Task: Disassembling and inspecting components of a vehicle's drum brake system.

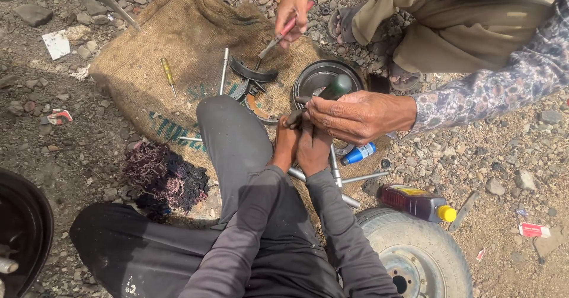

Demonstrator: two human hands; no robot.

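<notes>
Brake drum (320, 75) on burlap sack (178, 43), gravel ground (504, 155), outdoors.

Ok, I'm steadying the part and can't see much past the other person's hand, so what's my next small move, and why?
Probably just hold firm. Your left hand and right hand are pressed together just below the brake drum, and the co-worker's hand with the green-handled tool covers what you grip, so shifting now could spoil their work.

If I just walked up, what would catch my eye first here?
At the centre, the person's left hand and right hand press together while a co-worker's hand reaches in over them from the right. Behind lies a round metal drum on burlap sacking; a wheel sits bottom right.
</notes>
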